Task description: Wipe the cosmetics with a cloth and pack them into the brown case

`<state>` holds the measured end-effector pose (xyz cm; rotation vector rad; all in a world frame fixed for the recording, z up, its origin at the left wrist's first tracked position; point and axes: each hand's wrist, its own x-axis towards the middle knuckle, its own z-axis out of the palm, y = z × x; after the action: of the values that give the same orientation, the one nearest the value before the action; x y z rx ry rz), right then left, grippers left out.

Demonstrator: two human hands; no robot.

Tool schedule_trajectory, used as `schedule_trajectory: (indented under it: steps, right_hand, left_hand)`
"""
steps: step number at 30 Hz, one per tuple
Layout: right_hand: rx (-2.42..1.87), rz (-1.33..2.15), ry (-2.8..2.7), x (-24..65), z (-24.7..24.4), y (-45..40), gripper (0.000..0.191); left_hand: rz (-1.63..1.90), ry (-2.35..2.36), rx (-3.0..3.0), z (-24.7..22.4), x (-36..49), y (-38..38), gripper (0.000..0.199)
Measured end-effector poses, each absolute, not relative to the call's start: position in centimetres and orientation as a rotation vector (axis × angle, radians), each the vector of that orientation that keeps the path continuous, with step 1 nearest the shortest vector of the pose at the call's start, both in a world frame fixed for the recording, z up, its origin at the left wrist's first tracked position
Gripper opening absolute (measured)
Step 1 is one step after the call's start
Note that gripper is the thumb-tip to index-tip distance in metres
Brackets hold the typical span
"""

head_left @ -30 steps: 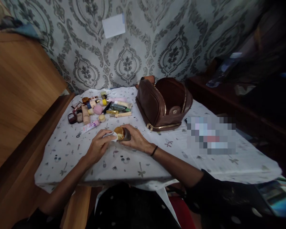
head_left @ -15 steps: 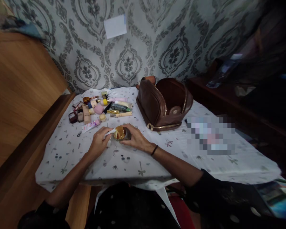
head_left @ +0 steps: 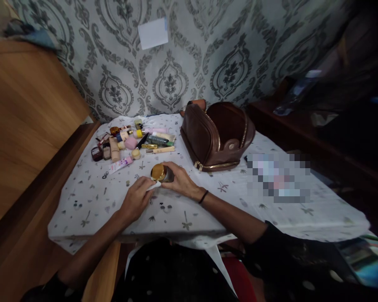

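Observation:
Fingers of my right hand [head_left: 180, 181] wrap round a small jar with a gold lid [head_left: 158, 172], tipped so its lid faces left. My left hand [head_left: 137, 197] pinches a white wipe [head_left: 153, 185] against the near edge of that lid. Whether the wipe is tissue or cloth I cannot tell. Beyond my hands lie several cosmetics, among them a pink-and-white tube [head_left: 121, 164], a small cream-lidded pot [head_left: 135, 154], a beige tube [head_left: 114, 149] and a pink sponge-like piece [head_left: 131, 143].
A brown toiletry bag [head_left: 204, 142] stands unzipped at the back right of the cloth-covered table [head_left: 94, 209]. Farther right is a blurred-out item [head_left: 279, 176]. A plastic bottle [head_left: 297, 92] stands on a dark surface. A wooden panel [head_left: 28, 126] rises at the left.
My left hand has moved down and slightly right with the white wipe, from the lid's left side to its near edge. The jar has stayed almost in place in my right hand.

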<state>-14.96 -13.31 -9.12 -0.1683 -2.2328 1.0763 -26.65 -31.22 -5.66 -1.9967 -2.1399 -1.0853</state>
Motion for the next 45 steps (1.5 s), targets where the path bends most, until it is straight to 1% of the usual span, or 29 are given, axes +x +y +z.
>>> schedule_trajectory:
  steps: [7, 11, 14, 19, 22, 25, 32, 34, 38, 40, 45]
  right_hand:
    - [-0.064, 1.028, -2.277, -14.8, -9.0, -13.4, 0.061]
    - [0.007, 0.947, -2.318, -14.7, -9.1, -13.9, 0.068]
    - [0.030, 0.926, -2.320, -14.6, -9.2, -14.2, 0.079]
    - [0.039, 0.941, -2.308, -14.8, -9.5, -14.4, 0.106]
    - [0.005, 0.983, -2.316, -14.8, -9.5, -14.4, 0.112]
    - [-0.011, 1.063, -2.313, -14.7, -9.3, -14.5, 0.111]
    - [-0.124, 1.207, -2.303, -14.7, -9.1, -14.0, 0.111]
    - [-0.139, 1.189, -2.271, -14.9, -9.2, -13.8, 0.103]
    - [-0.088, 1.124, -2.201, -15.2, -9.3, -13.6, 0.077]
    - [-0.088, 1.119, -2.180, -15.2, -9.3, -13.5, 0.073]
    - [-0.168, 1.114, -2.156, -15.2, -9.4, -13.3, 0.072]
  left_hand:
    - [-0.827, -2.005, -1.959, -4.9, -25.4, -31.3, 0.023]
    - [-0.790, -1.967, -1.935, -3.9, -24.6, -30.5, 0.020]
    - [-0.843, -2.045, -1.889, -2.9, -24.4, -29.5, 0.018]
    - [-1.079, -2.224, -1.826, -1.5, -25.8, -28.0, 0.018]
    - [-1.245, -2.265, -1.830, -1.4, -27.5, -27.5, 0.018]
    - [-1.364, -2.313, -1.813, -2.2, -29.2, -27.3, 0.022]
    - [-1.484, -2.499, -1.766, -5.5, -31.0, -28.4, 0.029]
    - [-1.512, -2.516, -1.748, -6.0, -30.8, -28.7, 0.032]
    - [-1.544, -2.531, -1.701, -5.7, -30.0, -29.2, 0.033]
    - [-1.550, -2.529, -1.692, -5.2, -29.4, -29.3, 0.030]
    - [-1.543, -2.526, -1.639, -4.2, -27.9, -29.8, 0.025]
